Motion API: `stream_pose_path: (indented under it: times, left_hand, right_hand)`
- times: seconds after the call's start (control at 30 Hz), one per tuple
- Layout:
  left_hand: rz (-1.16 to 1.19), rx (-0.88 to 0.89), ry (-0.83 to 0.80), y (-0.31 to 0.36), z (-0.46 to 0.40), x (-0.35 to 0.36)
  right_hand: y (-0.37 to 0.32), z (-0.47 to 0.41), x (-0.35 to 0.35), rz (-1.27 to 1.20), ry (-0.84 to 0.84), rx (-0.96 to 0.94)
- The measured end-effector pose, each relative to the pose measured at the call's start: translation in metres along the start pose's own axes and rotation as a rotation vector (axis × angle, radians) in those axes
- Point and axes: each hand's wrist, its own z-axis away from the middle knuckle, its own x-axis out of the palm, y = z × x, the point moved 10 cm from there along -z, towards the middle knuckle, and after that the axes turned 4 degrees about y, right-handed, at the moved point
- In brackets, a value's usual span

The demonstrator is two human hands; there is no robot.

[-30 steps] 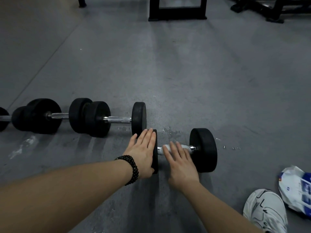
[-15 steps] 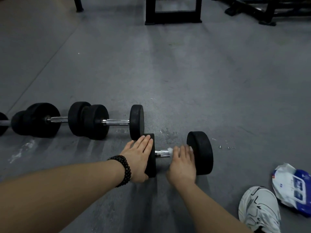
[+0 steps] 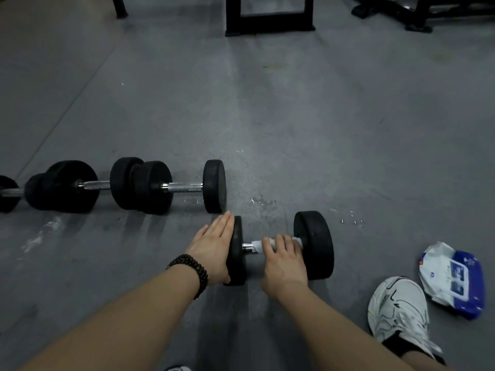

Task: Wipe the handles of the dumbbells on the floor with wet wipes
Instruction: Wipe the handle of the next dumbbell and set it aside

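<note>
A black dumbbell lies on the grey floor in front of me. My left hand, with a bead bracelet on the wrist, rests flat against the outer face of its left weight. My right hand is curled over the metal handle, pressing a white wet wipe wrapped around it. A short bare piece of the handle shows left of the wipe. Several more black dumbbells lie in a row to the left, with bare chrome handles.
A blue and white wet wipe pack lies on the floor at the right, beside a white sneaker. Black equipment frames stand at the far edge. Small wet spots mark the floor behind the dumbbell.
My right hand slid along the handle with the wipe, first toward the right weight, then back a little to the left. The left hand stayed on the left weight.
</note>
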Motion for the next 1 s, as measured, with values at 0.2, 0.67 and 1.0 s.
stream_pose_path:
  times: [0.2, 0.67, 1.0]
  left_hand:
    - [0.021, -0.077, 0.149, 0.011, 0.027, 0.012]
    - [0.042, -0.079, 0.239, 0.012, 0.037, 0.019]
    - [0.018, -0.086, 0.294, 0.019, 0.060, 0.036]
  right_hand:
    - [-0.005, 0.020, 0.016, -0.028, -0.107, -0.046]
    - [0.010, 0.028, 0.013, -0.064, -0.040, 0.155]
    - [0.007, 0.036, 0.014, -0.012, -0.054, 0.078]
